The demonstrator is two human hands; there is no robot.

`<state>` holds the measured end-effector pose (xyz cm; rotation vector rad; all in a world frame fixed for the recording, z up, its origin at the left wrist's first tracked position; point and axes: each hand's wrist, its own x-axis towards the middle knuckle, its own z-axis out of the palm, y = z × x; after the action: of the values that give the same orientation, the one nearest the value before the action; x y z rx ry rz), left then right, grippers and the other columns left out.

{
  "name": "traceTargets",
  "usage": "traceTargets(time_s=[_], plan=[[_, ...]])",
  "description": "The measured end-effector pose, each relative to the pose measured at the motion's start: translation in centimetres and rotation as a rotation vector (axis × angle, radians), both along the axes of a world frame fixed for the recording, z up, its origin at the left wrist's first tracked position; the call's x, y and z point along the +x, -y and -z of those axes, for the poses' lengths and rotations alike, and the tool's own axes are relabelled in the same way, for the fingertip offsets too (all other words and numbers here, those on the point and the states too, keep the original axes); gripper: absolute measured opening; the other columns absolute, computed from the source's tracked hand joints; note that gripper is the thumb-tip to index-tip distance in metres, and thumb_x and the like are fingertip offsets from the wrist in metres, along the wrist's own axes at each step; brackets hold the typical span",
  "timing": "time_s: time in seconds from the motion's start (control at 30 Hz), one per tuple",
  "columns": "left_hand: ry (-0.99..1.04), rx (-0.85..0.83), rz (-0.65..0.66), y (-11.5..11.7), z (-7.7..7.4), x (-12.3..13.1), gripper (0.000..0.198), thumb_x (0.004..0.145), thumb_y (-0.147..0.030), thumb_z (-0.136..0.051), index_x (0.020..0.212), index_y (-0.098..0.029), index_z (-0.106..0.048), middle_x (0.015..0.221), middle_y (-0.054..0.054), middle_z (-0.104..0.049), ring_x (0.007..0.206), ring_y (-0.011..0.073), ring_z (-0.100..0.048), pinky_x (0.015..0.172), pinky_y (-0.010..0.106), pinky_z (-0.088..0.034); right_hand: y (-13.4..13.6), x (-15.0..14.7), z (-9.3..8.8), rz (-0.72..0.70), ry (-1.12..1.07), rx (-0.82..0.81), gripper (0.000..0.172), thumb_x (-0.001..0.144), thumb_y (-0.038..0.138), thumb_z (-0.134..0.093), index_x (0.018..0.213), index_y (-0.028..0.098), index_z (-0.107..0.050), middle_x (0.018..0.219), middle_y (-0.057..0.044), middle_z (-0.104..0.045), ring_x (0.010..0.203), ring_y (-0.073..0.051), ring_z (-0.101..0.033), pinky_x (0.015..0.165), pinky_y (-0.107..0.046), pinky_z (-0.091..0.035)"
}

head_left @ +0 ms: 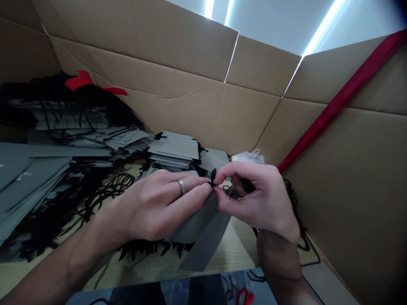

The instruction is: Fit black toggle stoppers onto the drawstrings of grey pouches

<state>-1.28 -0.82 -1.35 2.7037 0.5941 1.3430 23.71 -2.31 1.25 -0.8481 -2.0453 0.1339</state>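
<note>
Head view, from the left: large grey sheets [41, 178] lie in an overlapping stack at the near edge of the table [143, 271], fringed with short black cord ends [41, 237]. Behind them rises a taller heap of grey pieces [70, 120] with black cords draped over it, and a red strip [76, 82] lies on top. Next comes a tangle of loose black cords [110, 188] on the tabletop.

The left hand [159, 205], with a ring [182, 187] on one finger, reaches in with its fingers straight and close together, lying over a grey sheet; its thumb is hidden, so I cannot tell how far that grip is closed. Beyond it stands a neater stack of grey cards [174, 146], black ties at its sides. The held grey sheet [205, 243] slants down from the fingertips, and a black cord [213, 176] stands at its upper edge, where both hands meet.

The right hand [262, 199] has its grip nearly closed, thumb and forefinger pinching that cord. Below, near the bottom edge, is a red object [245, 296], partly cut off. A white plastic bag [249, 156] sits behind the right hand; farther right, a dark red band [337, 106] runs diagonally up the cardboard wall [359, 169].
</note>
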Motion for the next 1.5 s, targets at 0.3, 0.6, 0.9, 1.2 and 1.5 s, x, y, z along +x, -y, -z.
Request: traceTargets(time_s=[0.3,0.6,0.9,1.2,1.5], plan=[[0.096,0.118,-0.037,-0.4,0.5,0.4,0.007,0.105,-0.023,-0.08,0.104,-0.029,-0.078,0.083,-0.001,-0.082,0.074,0.019,-0.084,0.071,0.027,-0.071,0.2,0.0,0.6,0.031,0.034,0.151,0.021,0.079,0.008,-0.08,0.093,0.023,-0.077,0.07,0.009,-0.066,0.052,-0.006,-0.041,0.052,-0.025,-0.036],[0.145,0.271,-0.098,0.0,-0.3,0.9,0.021,0.101,-0.017,-0.086,0.116,-0.03,-0.08,0.113,-0.003,-0.093,0.088,0.0168,-0.091,0.078,0.024,-0.074,0.7,0.4,0.2,0.04,-0.041,0.071,0.021,0.079,0.011,-0.082,0.091,0.027,-0.078,0.06,0.01,-0.055,0.048,-0.009,-0.036,0.047,-0.028,-0.032],[0.084,0.294,-0.031,-0.5,-0.3,0.2,0.022,0.101,-0.017,-0.091,0.117,-0.025,-0.077,0.116,-0.003,-0.092,0.09,0.0121,-0.09,0.088,0.018,-0.072,0.6,0.4,0.2,0.025,-0.079,-0.013,0.021,0.078,0.01,-0.083,0.091,0.027,-0.079,0.06,0.011,-0.049,0.05,-0.008,-0.035,0.049,-0.027,-0.032],[0.032,0.344,-0.094,-0.1,0.4,0.2,0.029,0.107,-0.013,-0.084,0.131,-0.027,-0.076,0.127,0.004,-0.091,0.107,0.0219,-0.091,0.097,0.031,-0.078,0.1,-0.2,0.1,0.004,-0.084,0.002,0.017,0.08,0.008,-0.079,0.088,0.022,-0.074,0.063,0.011,-0.053,0.05,-0.005,-0.037,0.049,-0.024,-0.03],[0.078,0.494,-0.119,-0.9,0.4,0.7,0.015,0.107,-0.015,-0.081,0.118,-0.023,-0.075,0.1,0.0,-0.091,0.079,0.0169,-0.088,0.076,0.025,-0.073,-0.4,-0.7,1.0,-0.036,-0.043,0.269,0.017,0.084,0.005,-0.077,0.092,0.02,-0.074,0.08,0.008,-0.075,0.054,-0.003,-0.042,0.053,-0.021,-0.038]])
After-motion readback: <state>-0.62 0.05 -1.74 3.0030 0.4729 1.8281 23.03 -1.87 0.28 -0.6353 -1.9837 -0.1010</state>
